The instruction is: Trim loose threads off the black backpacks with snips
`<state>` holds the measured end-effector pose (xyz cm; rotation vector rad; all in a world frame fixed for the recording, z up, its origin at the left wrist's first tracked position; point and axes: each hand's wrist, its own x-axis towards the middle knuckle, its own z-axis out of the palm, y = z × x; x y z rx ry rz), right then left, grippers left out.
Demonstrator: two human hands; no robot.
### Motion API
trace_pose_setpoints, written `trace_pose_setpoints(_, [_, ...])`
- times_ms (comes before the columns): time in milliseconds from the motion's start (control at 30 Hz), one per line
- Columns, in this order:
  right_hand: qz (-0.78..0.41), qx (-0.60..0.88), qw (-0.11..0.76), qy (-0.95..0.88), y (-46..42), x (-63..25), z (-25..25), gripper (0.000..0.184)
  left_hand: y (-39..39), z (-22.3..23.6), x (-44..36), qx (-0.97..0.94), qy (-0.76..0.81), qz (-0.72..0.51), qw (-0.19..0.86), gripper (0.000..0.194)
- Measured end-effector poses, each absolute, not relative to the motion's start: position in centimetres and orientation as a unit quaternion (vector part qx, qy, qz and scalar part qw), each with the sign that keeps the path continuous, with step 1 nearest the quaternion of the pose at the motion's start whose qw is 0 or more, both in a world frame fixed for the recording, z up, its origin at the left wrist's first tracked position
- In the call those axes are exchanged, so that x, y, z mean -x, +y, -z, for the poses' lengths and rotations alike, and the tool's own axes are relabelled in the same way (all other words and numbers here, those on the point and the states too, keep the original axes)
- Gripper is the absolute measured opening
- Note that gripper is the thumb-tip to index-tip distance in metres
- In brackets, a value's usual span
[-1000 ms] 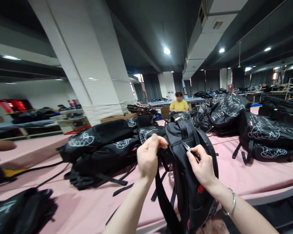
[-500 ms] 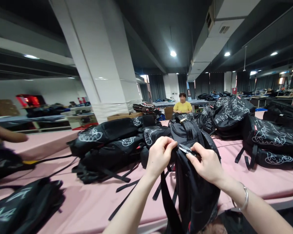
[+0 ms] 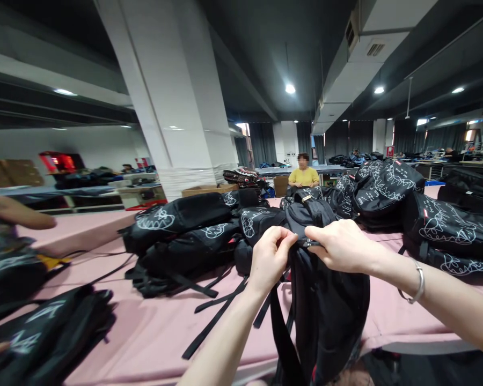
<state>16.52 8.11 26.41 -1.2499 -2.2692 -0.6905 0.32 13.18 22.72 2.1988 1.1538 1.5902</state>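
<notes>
Head view, fabric backpack (image 3: pixel 332 311), rounded; curled fingers (image 3: pixel 285 249)

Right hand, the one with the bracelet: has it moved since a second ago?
Yes. Judged against the white pillar, the right hand has moved up in the picture.

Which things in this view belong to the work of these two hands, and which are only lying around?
Work in hand:
Black backpack, standing between the forearms
Left hand, fingertips pinched at the bag
Right hand, with a small metal tool, mostly hidden

Lying around:
Stacked black backpacks, left
White-scribbled backpacks, right
Cardboard box, behind
</notes>
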Motion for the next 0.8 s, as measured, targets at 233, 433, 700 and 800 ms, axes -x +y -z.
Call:
trace_pose_setpoints(233, [0.144,0.467,0.342,-0.803,7.4,-17.5,-23.5,0.006,14.4,-22.2,1.7,-0.628,0.355,-0.649,0.243,0.034])
trace_pose_setpoints(433, [0.052,0.428,0.498,-0.752,6.4,-15.7,-16.2,0.042,16.0,-17.7,3.2,-0.619,0.438,-0.547,0.354,0.048])
trace_pose_setpoints(700, [-0.039,0.444,0.63,-0.636,11.5,-20.5,-12.6,0.036,10.8,-15.8,1.3,-0.635,0.429,-0.571,0.295,0.04])
trace_pose_setpoints(800, [-0.12,0.495,0.68,-0.527,13.8,-24.6,-12.8,0.038,8.3,-16.0,0.0,-0.772,0.355,-0.489,0.196,0.021])
